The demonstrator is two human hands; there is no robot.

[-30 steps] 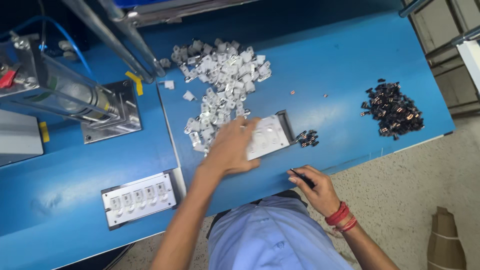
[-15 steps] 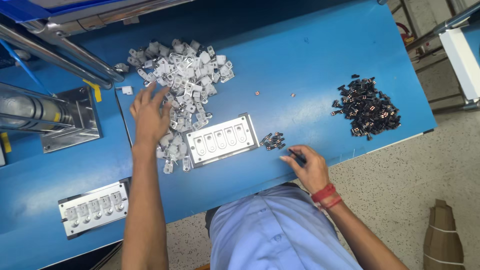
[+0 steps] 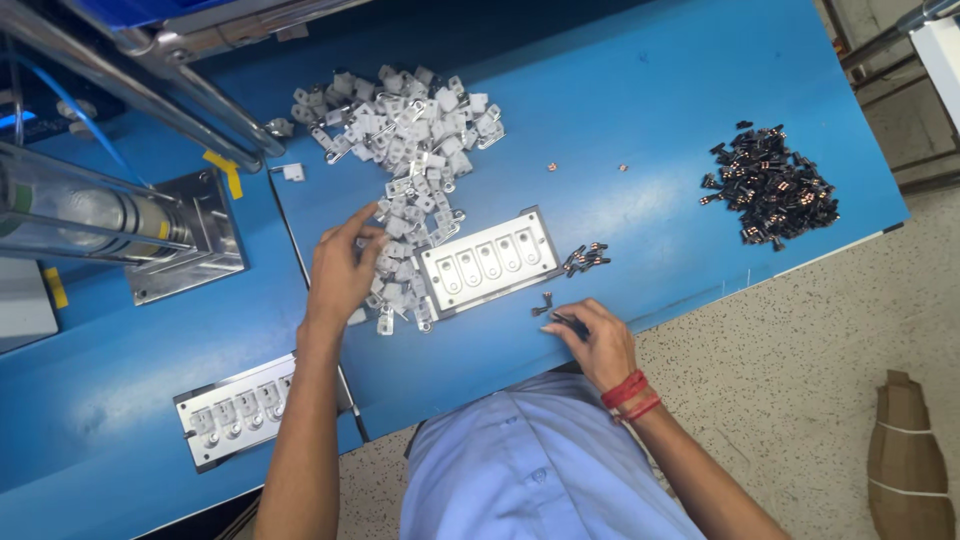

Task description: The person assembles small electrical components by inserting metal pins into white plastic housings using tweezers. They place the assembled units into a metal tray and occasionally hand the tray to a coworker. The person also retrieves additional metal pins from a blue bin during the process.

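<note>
Partly hidden | left hand (image 3: 342, 268) fingering white parts (image 3: 405, 150), grip unclear | right hand (image 3: 598, 338) pinching black part (image 3: 570, 321)

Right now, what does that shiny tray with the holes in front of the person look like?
The metal tray is a flat, silvery rectangle with five rounded slots in a row, all looking empty. It lies slightly tilted on the blue table, between the two hands. Small white parts from the pile crowd its left edge, and a few tiny black pieces lie just off its right end. Neither hand touches it.
</note>
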